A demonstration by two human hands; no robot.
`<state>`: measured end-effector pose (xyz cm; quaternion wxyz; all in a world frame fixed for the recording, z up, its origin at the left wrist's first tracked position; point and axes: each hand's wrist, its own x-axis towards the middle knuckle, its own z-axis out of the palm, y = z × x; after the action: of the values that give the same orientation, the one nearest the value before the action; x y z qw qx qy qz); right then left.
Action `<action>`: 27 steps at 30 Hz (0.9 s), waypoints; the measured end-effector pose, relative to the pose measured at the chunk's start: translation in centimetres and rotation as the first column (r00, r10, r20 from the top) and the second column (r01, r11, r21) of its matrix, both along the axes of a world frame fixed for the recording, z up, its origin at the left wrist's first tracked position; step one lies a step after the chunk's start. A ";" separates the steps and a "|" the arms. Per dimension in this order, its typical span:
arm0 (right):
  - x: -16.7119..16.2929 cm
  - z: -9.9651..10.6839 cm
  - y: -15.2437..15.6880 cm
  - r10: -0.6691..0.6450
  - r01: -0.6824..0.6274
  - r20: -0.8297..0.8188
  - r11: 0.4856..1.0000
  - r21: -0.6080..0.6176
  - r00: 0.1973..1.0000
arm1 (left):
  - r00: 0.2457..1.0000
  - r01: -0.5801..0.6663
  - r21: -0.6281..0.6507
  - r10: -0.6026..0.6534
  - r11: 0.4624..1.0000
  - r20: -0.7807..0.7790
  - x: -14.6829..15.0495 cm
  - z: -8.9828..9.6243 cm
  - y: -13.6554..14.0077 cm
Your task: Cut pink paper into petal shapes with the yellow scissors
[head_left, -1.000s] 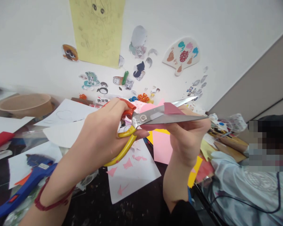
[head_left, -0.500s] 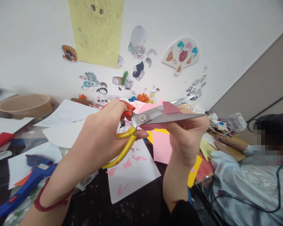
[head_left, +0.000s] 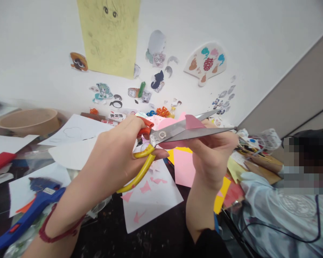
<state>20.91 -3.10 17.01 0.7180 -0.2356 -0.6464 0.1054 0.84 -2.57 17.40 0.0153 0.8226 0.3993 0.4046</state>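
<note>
- I take the scissors' [head_left: 162, 135] pivot as the centre of my dial: the blades run towards 3 o'clock, parted and tapering to two separate tips.
- At 8 to 9 o'clock I have the left hand [head_left: 115, 143] wrapped round the orange and yellow handles, thumb by the yellow one; how deep the fingers sit in the loops I cannot tell.
- The pink paper [head_left: 195, 122] sits just above 3 o'clock, a flap standing between the blades.
- At 4 o'clock the right hand [head_left: 208, 157] pinches it, thumb beneath; its far fingertips are hidden from me.
- My main worry is a nick: the lower blade crosses close by that thumb, so a hard squeeze or a slipping pinch could catch skin.
- The flap might also fold between the blades instead of parting if the paper is held slack, leaving a ragged edge.
- Pink scraps [head_left: 145, 187] on the white sheet [head_left: 153, 213] at 6 o'clock could scatter if a forearm brushes them.
- Against the frame a second ago, both grips look much the same; the yellow sheet [head_left: 110, 39] at 11 o'clock appears slightly farther left.
</note>
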 end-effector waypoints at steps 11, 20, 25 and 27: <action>-0.2 0.0 -0.1 0.072 -0.071 -0.037 0.997 0.025 0.997 | 1.000 -0.005 -0.013 0.005 1.000 -0.008 0.0 -0.1 0.1; -0.1 0.2 0.0 -0.003 0.003 -0.002 0.999 0.039 1.000 | 1.000 0.005 -0.045 -0.004 0.999 0.013 0.0 -0.1 0.2; 0.1 0.1 -0.1 -0.014 0.013 0.008 1.000 0.020 1.000 | 1.000 -0.004 -0.075 0.006 0.997 0.029 0.0 -0.1 0.1; 0.2 0.1 -0.1 -0.009 0.009 0.012 1.000 0.012 1.000 | 1.000 -0.001 -0.076 0.003 0.997 0.029 0.0 -0.1 0.1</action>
<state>21.12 -3.20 17.09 0.7160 -0.2350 -0.6501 0.0970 0.82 -2.46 17.35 0.0519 0.8150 0.4148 0.4013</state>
